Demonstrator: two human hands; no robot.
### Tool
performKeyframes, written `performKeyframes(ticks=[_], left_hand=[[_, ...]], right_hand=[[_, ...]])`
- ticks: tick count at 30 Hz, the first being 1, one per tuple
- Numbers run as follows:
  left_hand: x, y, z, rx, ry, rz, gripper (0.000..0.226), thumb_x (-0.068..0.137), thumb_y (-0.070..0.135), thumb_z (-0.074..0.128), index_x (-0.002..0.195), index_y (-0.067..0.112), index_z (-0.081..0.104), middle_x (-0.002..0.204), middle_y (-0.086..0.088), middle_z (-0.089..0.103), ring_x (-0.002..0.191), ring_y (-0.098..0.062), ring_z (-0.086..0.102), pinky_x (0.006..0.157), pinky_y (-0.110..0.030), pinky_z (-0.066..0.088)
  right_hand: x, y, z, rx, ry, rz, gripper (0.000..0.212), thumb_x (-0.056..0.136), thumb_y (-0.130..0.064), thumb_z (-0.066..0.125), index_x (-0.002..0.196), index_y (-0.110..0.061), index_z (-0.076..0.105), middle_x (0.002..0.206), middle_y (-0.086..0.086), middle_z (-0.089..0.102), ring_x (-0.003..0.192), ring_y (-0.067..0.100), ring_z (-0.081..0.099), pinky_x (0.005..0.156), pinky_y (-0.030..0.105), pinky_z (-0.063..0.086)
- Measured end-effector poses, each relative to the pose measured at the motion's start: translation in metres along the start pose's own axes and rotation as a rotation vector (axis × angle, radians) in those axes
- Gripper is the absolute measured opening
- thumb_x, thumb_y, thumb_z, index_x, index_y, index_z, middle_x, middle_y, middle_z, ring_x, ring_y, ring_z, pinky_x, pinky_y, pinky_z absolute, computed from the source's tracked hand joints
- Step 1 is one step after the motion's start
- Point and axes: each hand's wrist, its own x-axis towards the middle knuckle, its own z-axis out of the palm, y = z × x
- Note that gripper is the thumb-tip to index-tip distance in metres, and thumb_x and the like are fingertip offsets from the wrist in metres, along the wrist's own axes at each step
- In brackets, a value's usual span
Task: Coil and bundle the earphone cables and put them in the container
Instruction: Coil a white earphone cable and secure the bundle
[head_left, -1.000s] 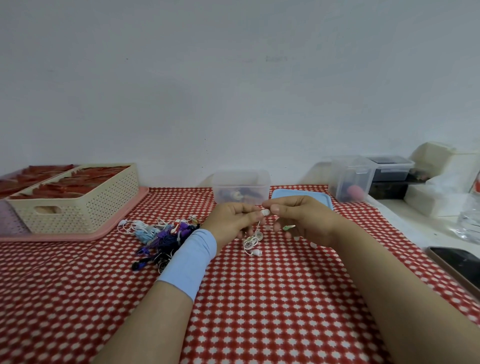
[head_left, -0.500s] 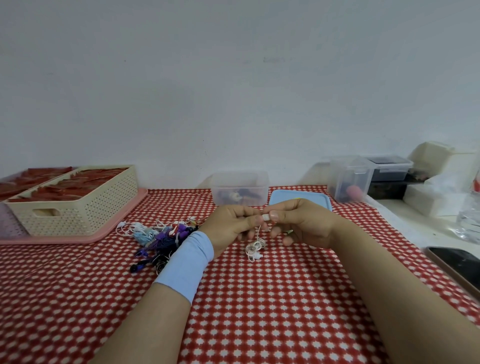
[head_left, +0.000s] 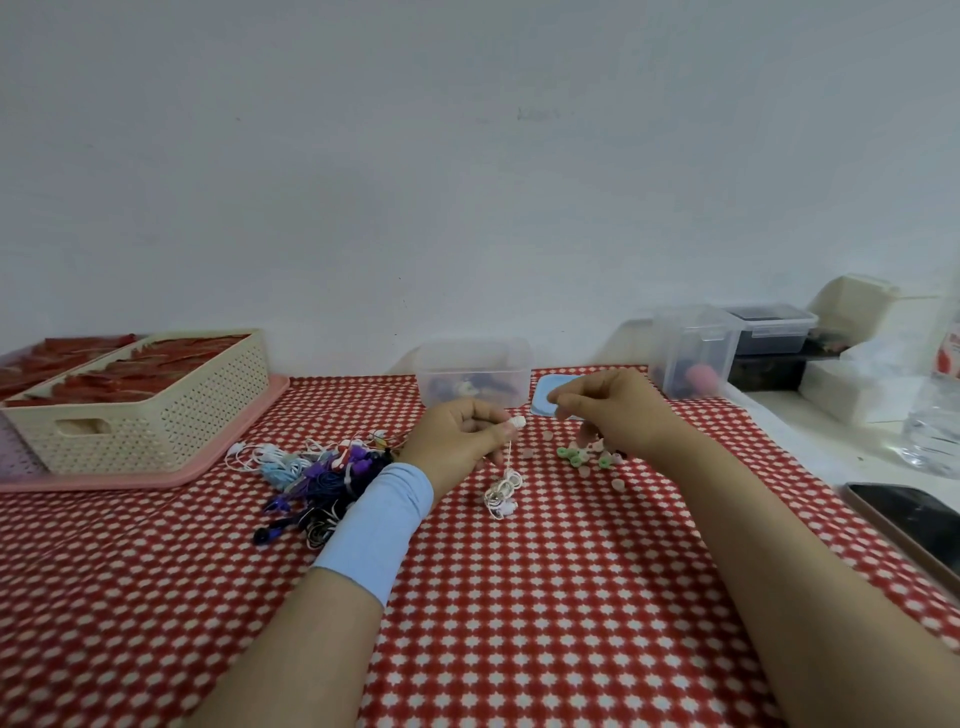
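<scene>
A white earphone cable lies as a small coil on the red-checked tabletop, just below frame centre. Its strand rises to the left hand, whose grip pinches the white end. To the right and apart, the right hand hovers curled over small green and pink pieces; whether its grip holds anything cannot be told. A tangled pile of earphones lies at left. Behind stands the clear container, with bundles inside.
</scene>
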Motion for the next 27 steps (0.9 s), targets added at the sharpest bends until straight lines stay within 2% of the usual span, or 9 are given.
performKeyframes(ticks=[2,5,9,11,13,17,20,24,27], left_hand=[[0.002,-0.002,-0.001,0.069,0.018,0.012,0.013,0.087,0.018,0.073,0.1,0.015,0.07,0.076,-0.001,0.073,0.062,-0.006,0.066,0.067,-0.023,0.052],[0.005,-0.005,-0.001,0.186,0.028,0.046,0.013,0.087,0.021,0.074,0.098,0.023,0.068,0.082,0.003,0.072,0.068,-0.01,0.069,0.076,-0.03,0.058],[0.005,-0.005,-0.005,0.311,-0.026,0.093,0.034,0.091,0.025,0.069,0.124,0.031,0.066,0.097,0.005,0.072,0.077,-0.011,0.069,0.088,-0.038,0.058],[0.004,-0.003,-0.007,0.36,-0.054,0.105,0.032,0.093,0.026,0.066,0.125,0.03,0.067,0.112,0.003,0.072,0.079,-0.008,0.065,0.093,-0.036,0.055],[0.002,-0.001,-0.008,0.381,-0.058,0.101,0.026,0.093,0.025,0.066,0.118,0.029,0.072,0.115,0.004,0.072,0.08,-0.006,0.063,0.095,-0.034,0.054],[0.0,0.0,-0.009,0.366,-0.021,0.059,0.022,0.083,0.023,0.076,0.103,0.033,0.073,0.099,0.01,0.071,0.088,-0.006,0.066,0.092,-0.035,0.056],[0.0,0.0,-0.012,0.402,-0.005,0.042,0.023,0.076,0.025,0.083,0.093,0.032,0.069,0.088,0.011,0.068,0.083,-0.006,0.064,0.086,-0.031,0.055],[0.0,0.003,-0.015,0.472,0.016,0.043,0.021,0.073,0.029,0.085,0.089,0.025,0.072,0.08,0.012,0.069,0.077,-0.003,0.064,0.073,-0.019,0.052],[-0.001,0.003,-0.016,0.546,0.002,0.026,0.024,0.074,0.031,0.085,0.094,0.023,0.074,0.08,0.012,0.069,0.076,-0.002,0.064,0.07,-0.015,0.05]], right_hand=[[0.004,0.007,-0.008,-0.11,0.061,-0.007,0.012,0.094,-0.016,0.067,0.089,-0.021,0.077,0.102,-0.007,0.073,0.052,0.011,0.066,0.061,0.034,0.059],[0.006,0.013,-0.013,-0.263,0.037,-0.018,0.017,0.093,-0.011,0.069,0.093,-0.026,0.078,0.098,-0.007,0.071,0.056,0.01,0.066,0.061,0.024,0.058],[0.006,0.015,-0.017,-0.421,-0.066,0.01,0.02,0.086,-0.011,0.077,0.081,-0.03,0.077,0.094,-0.01,0.074,0.081,0.006,0.065,0.078,0.023,0.053],[0.005,0.013,-0.018,-0.477,-0.138,0.037,0.014,0.082,-0.014,0.081,0.083,-0.028,0.08,0.088,-0.013,0.074,0.082,0.003,0.065,0.073,0.018,0.051],[0.004,0.012,-0.016,-0.527,-0.188,0.045,0.011,0.08,-0.019,0.083,0.086,-0.028,0.081,0.088,-0.016,0.073,0.084,0.002,0.064,0.07,0.014,0.047],[0.005,0.01,-0.011,-0.569,-0.221,0.048,0.012,0.079,-0.022,0.083,0.089,-0.029,0.082,0.089,-0.019,0.073,0.086,0.001,0.064,0.08,0.019,0.05],[0.005,0.009,-0.011,-0.584,-0.216,0.04,0.008,0.079,-0.024,0.083,0.086,-0.029,0.082,0.085,-0.018,0.075,0.085,0.002,0.065,0.082,0.023,0.054],[0.002,0.007,-0.01,-0.476,-0.145,0.01,0.002,0.081,-0.026,0.082,0.08,-0.028,0.081,0.079,-0.016,0.074,0.079,0.002,0.067,0.072,0.02,0.054],[0.0,0.001,-0.005,-0.308,-0.13,-0.02,0.007,0.084,-0.017,0.079,0.08,-0.023,0.079,0.079,-0.01,0.075,0.06,-0.001,0.065,0.058,0.016,0.05]])
